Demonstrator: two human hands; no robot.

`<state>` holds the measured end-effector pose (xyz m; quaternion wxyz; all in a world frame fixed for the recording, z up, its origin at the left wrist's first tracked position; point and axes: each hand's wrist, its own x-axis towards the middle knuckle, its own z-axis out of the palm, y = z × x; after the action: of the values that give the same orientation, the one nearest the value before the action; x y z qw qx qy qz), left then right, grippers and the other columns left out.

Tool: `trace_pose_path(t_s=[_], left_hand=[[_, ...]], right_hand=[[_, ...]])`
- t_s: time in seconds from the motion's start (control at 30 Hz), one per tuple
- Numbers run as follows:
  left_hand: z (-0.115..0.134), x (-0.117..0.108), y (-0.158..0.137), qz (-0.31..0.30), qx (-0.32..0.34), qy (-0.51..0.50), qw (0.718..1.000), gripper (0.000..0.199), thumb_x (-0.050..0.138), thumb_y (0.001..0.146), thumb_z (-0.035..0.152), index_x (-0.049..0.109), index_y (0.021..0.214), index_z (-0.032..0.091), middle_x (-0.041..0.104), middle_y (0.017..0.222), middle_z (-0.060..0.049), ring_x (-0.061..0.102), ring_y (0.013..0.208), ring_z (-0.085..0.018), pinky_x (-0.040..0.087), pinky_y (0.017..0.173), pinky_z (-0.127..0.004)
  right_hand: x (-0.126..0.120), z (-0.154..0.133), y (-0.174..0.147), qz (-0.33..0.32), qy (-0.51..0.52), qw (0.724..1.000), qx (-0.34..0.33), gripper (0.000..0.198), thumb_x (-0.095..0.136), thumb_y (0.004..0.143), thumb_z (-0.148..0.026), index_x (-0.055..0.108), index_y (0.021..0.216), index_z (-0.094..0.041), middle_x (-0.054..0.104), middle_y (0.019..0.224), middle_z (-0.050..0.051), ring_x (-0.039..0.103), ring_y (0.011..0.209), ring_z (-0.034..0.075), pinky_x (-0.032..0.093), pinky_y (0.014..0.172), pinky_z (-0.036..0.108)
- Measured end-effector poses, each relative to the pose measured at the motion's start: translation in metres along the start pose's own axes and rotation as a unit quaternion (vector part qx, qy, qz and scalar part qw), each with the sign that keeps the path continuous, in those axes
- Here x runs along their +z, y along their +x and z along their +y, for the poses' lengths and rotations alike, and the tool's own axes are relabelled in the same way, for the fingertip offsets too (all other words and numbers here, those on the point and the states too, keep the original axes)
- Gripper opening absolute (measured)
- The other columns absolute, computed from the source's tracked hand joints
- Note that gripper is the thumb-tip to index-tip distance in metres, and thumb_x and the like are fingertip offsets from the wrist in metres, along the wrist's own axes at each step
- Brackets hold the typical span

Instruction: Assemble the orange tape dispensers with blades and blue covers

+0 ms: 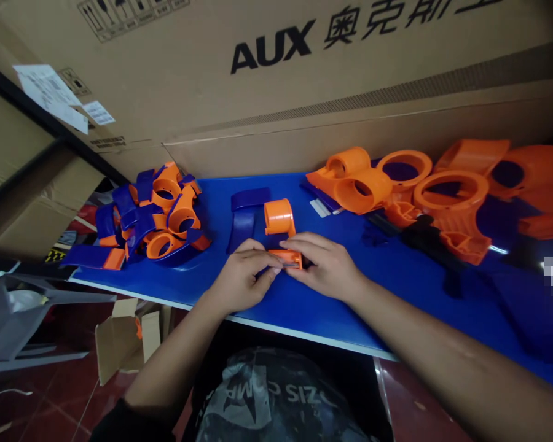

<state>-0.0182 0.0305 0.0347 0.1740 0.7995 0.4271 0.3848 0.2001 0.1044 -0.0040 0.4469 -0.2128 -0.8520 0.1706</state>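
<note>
While both hands worked close together above the near part of the blue table (304, 307), they gripped one small orange piece (294, 258) between them. The left hand (246, 273) pinched its left end with thumb and forefinger; the right hand (327, 264) grasped its right side, fingers reaching over the far edge. Those fingers covered much of it. An orange ring (279, 216) stood just beyond, perhaps joined to the piece, but the fingers hid where the two would meet. Two curved blue parts (242, 228) lay to the left of the ring. Farther left was a jumbled pile of blue-and-orange parts (142, 222), many overlapping. On the right, more orange parts (461, 212) ran off the frame's edge, with a dark, shapeless black item (424, 236) before them. Behind stood a large carton (276, 123), its printed lettering cut off above.
</note>
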Motion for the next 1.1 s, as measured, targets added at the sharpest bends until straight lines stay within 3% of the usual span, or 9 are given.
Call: trace_pose_path(t_s=[0.23,0.53,0.8,0.97,1.1], left_hand=[[0.004,0.008,0.001,-0.016,0.003,0.055,0.998,0.01,0.068,0.091,0.015,0.074,0.095,0.023,0.079,0.093,-0.005,0.064,0.087,-0.02,0.057,0.081,-0.037],[0.006,0.007,-0.005,0.031,0.009,0.052,0.998,0.015,0.067,0.093,0.017,0.075,0.105,0.023,0.079,0.099,-0.005,0.066,0.087,-0.019,0.059,0.081,-0.037],[0.005,0.025,-0.012,-0.001,-0.004,0.11,0.994,0.023,0.064,0.096,0.02,0.073,0.117,0.024,0.08,0.108,-0.006,0.062,0.093,-0.022,0.055,0.086,-0.039],[0.004,0.033,-0.015,0.011,-0.024,0.17,0.985,0.028,0.067,0.095,0.02,0.074,0.121,0.028,0.081,0.114,-0.004,0.062,0.105,-0.026,0.052,0.094,-0.047],[-0.003,0.033,-0.015,0.021,0.008,0.14,0.99,0.037,0.06,0.097,0.011,0.07,0.129,0.027,0.079,0.122,-0.003,0.067,0.114,-0.023,0.052,0.102,-0.047]], right_hand=[[0.003,0.002,-0.003,0.0,-0.005,1.0,-0.006,0.041,0.078,0.088,-0.029,0.07,0.127,-0.021,0.077,0.116,0.011,0.076,0.105,0.026,0.065,0.091,0.04],[0.003,0.0,-0.003,0.001,-0.01,1.0,0.001,0.044,0.077,0.088,-0.03,0.069,0.13,-0.023,0.077,0.118,0.01,0.076,0.105,0.025,0.065,0.091,0.04],[0.005,0.003,-0.006,-0.015,-0.013,1.0,-0.011,0.046,0.077,0.088,-0.029,0.066,0.132,-0.022,0.077,0.117,0.01,0.075,0.108,0.026,0.065,0.093,0.041],[0.005,0.0,-0.004,-0.01,-0.015,1.0,-0.001,0.045,0.076,0.089,-0.031,0.065,0.132,-0.023,0.075,0.119,0.01,0.075,0.106,0.025,0.066,0.09,0.04],[0.004,-0.002,-0.001,0.0,-0.006,1.0,0.006,0.043,0.074,0.089,-0.025,0.065,0.131,-0.023,0.072,0.123,0.012,0.073,0.109,0.026,0.065,0.092,0.041]])
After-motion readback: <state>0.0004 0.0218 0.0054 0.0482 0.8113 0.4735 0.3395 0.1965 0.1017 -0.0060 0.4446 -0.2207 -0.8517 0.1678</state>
